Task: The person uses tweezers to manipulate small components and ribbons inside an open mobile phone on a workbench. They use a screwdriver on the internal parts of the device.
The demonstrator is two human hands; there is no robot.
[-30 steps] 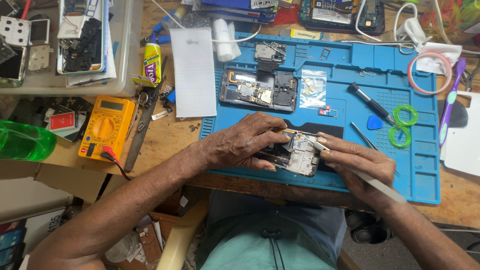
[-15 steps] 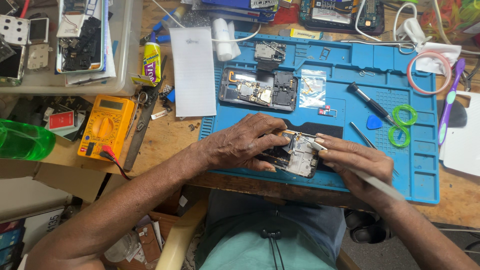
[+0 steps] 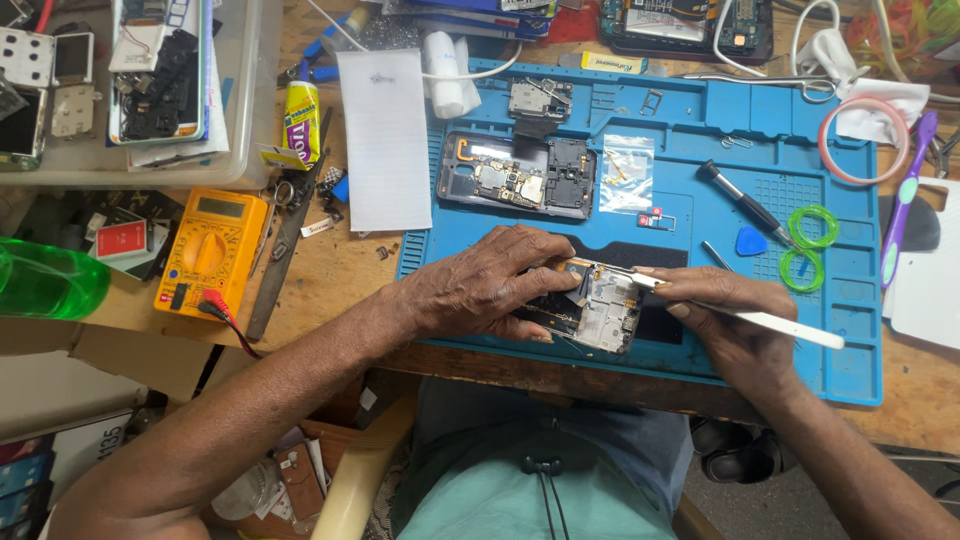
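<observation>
My left hand (image 3: 490, 285) lies flat and curled over the opened phone (image 3: 595, 310) at the near edge of the blue work mat (image 3: 850, 370), fingers pressed down on its left half so that the body cannot slide while I work on it. My right hand (image 3: 730, 315), at 3 o'clock of the phone, is closed in a pen grip on a thin white pry tool (image 3: 770, 322); its tip meets the phone's upper right corner, low and nearly level, which suits slipping under an edge rather than stabbing down.

Farther out on the mat, at 12 o'clock of the phone, a second stripped phone frame (image 3: 515, 175) lies face up, with a small clear bag (image 3: 627, 172) of tiny parts just to its right, kept close so nothing rolls off. At 2 o'clock lie a black-handled screwdriver (image 3: 740, 200), a blue pick (image 3: 750, 240) and two green rings (image 3: 810, 245).

Off the mat at 9 o'clock, a yellow multimeter (image 3: 210, 250) sits on the counter (image 3: 330, 270) with its leads plugged in. At 10 o'clock, farthest away, a clear plastic bin (image 3: 240, 120) holds several old handsets and loose phone boards.
</observation>
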